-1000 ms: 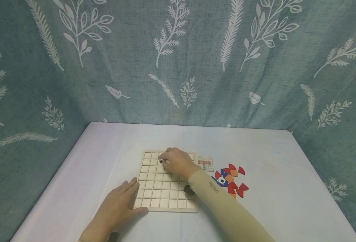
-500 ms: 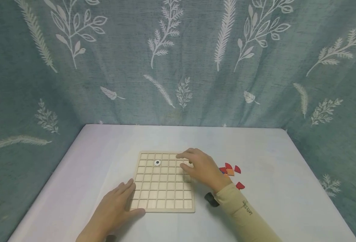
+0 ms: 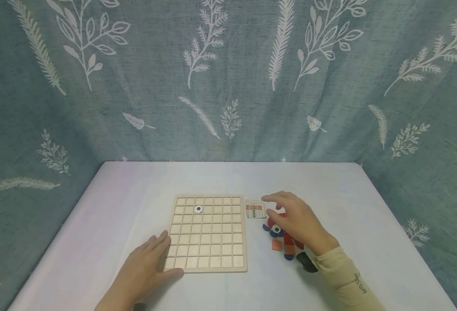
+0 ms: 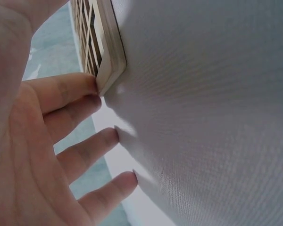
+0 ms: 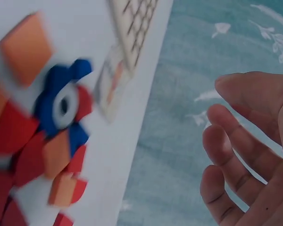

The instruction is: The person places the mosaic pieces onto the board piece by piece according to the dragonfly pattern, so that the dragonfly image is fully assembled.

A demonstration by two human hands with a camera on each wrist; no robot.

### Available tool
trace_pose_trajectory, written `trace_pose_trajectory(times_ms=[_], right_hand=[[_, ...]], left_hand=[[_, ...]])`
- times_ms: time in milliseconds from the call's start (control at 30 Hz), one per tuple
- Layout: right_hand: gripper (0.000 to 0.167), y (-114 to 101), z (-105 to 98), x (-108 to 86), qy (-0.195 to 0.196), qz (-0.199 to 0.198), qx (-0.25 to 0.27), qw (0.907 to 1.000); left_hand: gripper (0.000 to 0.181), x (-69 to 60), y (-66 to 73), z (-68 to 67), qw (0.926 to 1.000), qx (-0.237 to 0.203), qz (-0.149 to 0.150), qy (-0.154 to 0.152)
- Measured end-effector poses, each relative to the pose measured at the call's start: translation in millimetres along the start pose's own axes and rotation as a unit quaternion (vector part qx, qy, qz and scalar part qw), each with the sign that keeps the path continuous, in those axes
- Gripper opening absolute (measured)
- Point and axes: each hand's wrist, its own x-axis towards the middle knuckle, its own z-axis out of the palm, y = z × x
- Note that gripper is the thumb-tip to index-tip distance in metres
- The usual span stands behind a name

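Observation:
A wooden grid board (image 3: 206, 233) lies on the white table, with one white eye disc (image 3: 198, 209) in a cell of its second row. My left hand (image 3: 140, 268) rests at the board's left front corner, fingers spread; in the left wrist view its fingertips touch the board's edge (image 4: 114, 52) and the cloth. My right hand (image 3: 300, 220) is above the pile of coloured pieces, fingers apart, holding nothing. Beneath it lie blue, red and orange pieces and a second eye disc (image 3: 276, 229), seen also in the right wrist view as a white ring (image 5: 65, 106).
A small printed pattern card (image 3: 255, 209) lies between the board and the pile. An orange square (image 3: 276, 245) sits at the pile's front left. Behind the table (image 3: 290, 177) hangs a green curtain (image 3: 158, 52) with white leaves.
My right hand has let go of the eye disc on the board and moved right, over the pile. My left hand stays at the board's edge. The head view has shifted slightly.

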Motion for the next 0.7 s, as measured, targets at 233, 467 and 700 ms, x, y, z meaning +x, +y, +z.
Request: trace_pose_trajectory(times_ms=[233,467,700], right_hand=[[0.033,15,2,-17.9,-0.056,0.045,-0.017,0.9973],[0.019,28,12,-29.1,-0.109,0.023,-0.042,0.9929],[0.011,34,19,-32.2,-0.125,-0.003,-0.082,0.9887]], left_hand=[[0.097,-0.4,-0.8,0.1,1.0000,0.001,0.002,-0.003],[0.099,0.1,-1.3,2.1,1.0000,-0.001,-0.004,-0.007],[0.098,-0.1,0.6,0.0,0.9999,-0.002,-0.010,-0.012]])
